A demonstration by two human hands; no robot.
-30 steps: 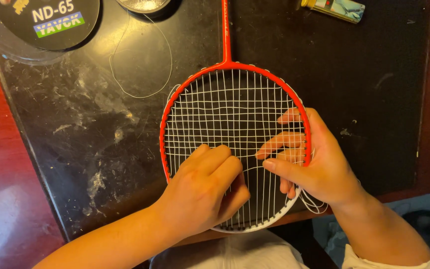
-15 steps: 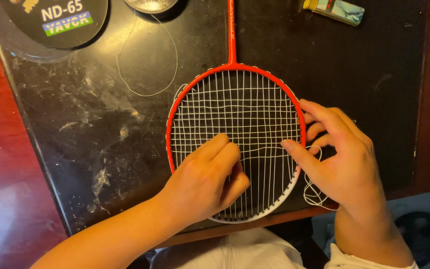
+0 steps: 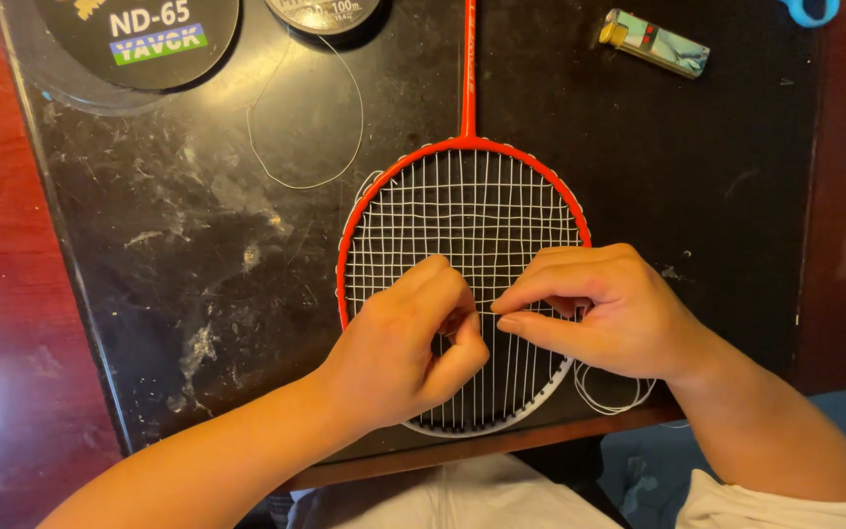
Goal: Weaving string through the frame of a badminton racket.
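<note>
Racket (image 3: pixel 462 206), red-framed with white stringing, is found lying flat on the black table (image 3: pixel 168 255), its head toward the near edge and its shaft running straight away to the far edge; the long axis is thus set near to far, handle end out of view. Vertical strings are seen across the full width of the head. Cross strings are in place over the upper part; whether they are finished lower down cannot be told, as both hands cover that area. The stringing is judged well advanced but not complete, since a loose length of white string (image 3: pixel 614 397) hangs in a loop off the lower right of the frame.

At left, a slack curl of string (image 3: pixel 305 147) lies on the table, apart from the frame. The left hand (image 3: pixel 403 353) is curled over the string bed, thumb and forefinger pinched together on a string. The right hand (image 3: pixel 604 313) is likewise bent, fingertips pressed to the same spot at mid-head.
</note>
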